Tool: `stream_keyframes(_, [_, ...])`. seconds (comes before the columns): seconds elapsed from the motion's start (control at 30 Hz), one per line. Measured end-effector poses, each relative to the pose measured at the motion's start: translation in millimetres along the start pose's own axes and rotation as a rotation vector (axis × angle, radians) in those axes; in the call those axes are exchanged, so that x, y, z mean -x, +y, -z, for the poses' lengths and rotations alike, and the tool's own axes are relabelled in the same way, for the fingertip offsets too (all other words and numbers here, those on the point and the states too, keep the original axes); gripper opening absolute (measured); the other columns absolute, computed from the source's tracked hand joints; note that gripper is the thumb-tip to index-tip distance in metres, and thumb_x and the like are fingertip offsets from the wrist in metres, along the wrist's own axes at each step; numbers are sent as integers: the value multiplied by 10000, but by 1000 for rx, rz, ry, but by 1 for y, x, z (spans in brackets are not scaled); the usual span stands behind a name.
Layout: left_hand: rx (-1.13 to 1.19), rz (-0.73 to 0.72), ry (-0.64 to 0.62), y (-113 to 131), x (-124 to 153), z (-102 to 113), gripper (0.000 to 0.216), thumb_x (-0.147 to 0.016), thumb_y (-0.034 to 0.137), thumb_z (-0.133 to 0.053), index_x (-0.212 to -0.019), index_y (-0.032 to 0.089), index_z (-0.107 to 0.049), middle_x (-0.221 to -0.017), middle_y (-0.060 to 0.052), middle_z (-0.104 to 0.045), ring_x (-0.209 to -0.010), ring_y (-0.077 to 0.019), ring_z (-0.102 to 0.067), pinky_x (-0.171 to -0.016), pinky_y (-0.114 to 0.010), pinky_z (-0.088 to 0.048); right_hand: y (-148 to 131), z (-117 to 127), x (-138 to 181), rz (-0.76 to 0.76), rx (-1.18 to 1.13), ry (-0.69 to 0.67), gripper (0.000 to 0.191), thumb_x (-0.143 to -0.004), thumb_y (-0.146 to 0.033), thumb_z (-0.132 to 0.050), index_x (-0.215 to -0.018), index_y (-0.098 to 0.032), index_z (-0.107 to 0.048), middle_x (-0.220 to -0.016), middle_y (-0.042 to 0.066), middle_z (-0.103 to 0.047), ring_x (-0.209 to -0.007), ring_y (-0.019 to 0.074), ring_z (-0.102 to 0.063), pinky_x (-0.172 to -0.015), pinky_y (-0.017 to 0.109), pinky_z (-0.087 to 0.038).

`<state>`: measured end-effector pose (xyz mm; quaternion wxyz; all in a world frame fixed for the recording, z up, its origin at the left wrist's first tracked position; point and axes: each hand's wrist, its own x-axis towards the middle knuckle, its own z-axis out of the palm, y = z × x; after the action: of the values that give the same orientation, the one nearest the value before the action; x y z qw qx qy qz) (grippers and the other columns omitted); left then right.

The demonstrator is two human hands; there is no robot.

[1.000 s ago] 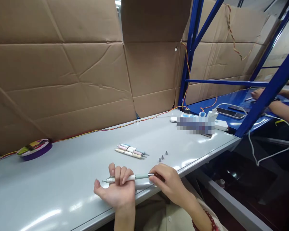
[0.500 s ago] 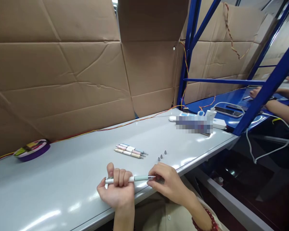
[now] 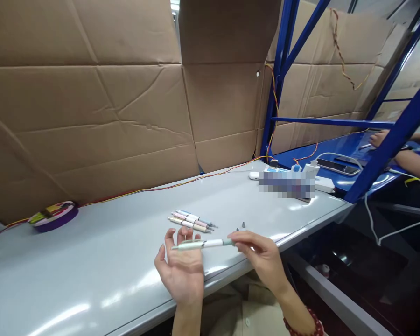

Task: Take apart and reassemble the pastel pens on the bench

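Now | my right hand (image 3: 262, 254) pinches the pen (image 3: 203, 243) | my left hand (image 3: 182, 273) lies open beneath | I judge loose tips (image 3: 243, 225) unfitted.

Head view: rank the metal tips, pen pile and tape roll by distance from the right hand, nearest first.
Measured from the right hand, which pinches a pen:
1. Metal tips: just past the hand, slightly to its left.
2. Pen pile: farther left, mid-bench.
3. Tape roll: far left, well beyond both.
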<state>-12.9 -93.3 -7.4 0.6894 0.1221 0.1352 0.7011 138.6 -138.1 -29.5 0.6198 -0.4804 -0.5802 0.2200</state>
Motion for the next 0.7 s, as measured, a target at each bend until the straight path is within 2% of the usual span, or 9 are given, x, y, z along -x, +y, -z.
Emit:
stream_keyframes(0.07, [-87,-41,51,-4,-1,0,189,-794,362,-460,-927,252,-538,-904,-2,-553,-887,-144,-534,-779,-269,-429,6,17,-11,-33,18,265,120,-803,-285,-611,-863,-218,-689,-931,48,-705,-823,200,-644,-715,308,-523])
stream_keyframes(0.13, [-154,-69,61,-6,-1,1,159,-797,323,-473,-920,260,-552,-938,4,-548,-927,-137,-517,-778,-247,-411,14,35,-24,-49,141,418,163,-797,-307,-610,-900,-206,-686,-953,59,-698,-870,217,-634,-785,345,-508])
stream_keyframes(0.23, [-179,-85,69,-8,-3,3,114,-784,287,-498,-867,245,-564,-908,13,-540,-881,-123,-510,-743,-227,-401,29,52,-41,-121,373,240,182,-812,-308,-568,-897,-191,-678,-935,64,-696,-851,224,-637,-796,367,-494])
stream_keyframes(0.37, [-151,-25,82,-7,-4,4,74,-768,263,-519,-817,226,-558,-860,13,-527,-820,-121,-506,-699,-230,-404,43,55,-52,-130,545,19,179,-813,-271,-537,-908,-186,-663,-905,64,-688,-835,234,-629,-797,393,-473])
stream_keyframes(0.47, [-152,9,51,-5,-6,4,42,-751,252,-538,-762,211,-535,-803,15,-509,-771,-124,-498,-659,-232,-408,33,52,-47,-109,529,118,222,-831,-319,-526,-965,-178,-632,-965,81,-665,-873,229,-610,-800,373,-466])
stream_keyframes(0.53, [-173,33,-2,-4,-5,3,60,-744,251,-554,-731,204,-518,-749,22,-488,-721,-121,-485,-638,-230,-406,15,46,-34,-108,455,166,230,-854,-369,-499,-859,-180,-630,-859,66,-668,-797,207,-612,-753,336,-472])
stream_keyframes(0.57, [-185,52,-41,-3,-4,2,71,-745,250,-560,-722,201,-514,-721,25,-478,-693,-118,-476,-630,-228,-402,4,42,-25,-131,368,63,287,-871,-393,-470,-738,-185,-618,-704,39,-649,-691,183,-608,-689,303,-478])
stream_keyframes(0.63, [-222,127,-163,-5,0,-1,86,-764,252,-558,-718,197,-511,-682,26,-475,-659,-114,-465,-633,-228,-395,-18,31,-4,-191,101,-379,453,-914,-435,-357,-622,-187,-599,-519,4,-580,-501,137,-570,-531,244,-462])
stream_keyframes(0.7, [-281,267,-309,-11,7,-4,103,-798,273,-533,-734,193,-520,-663,17,-503,-651,-118,-475,-647,-234,-390,-33,17,17,-185,37,-755,415,-889,-441,-429,-632,-189,-636,-559,-3,-614,-507,121,-576,-483,206,-439])
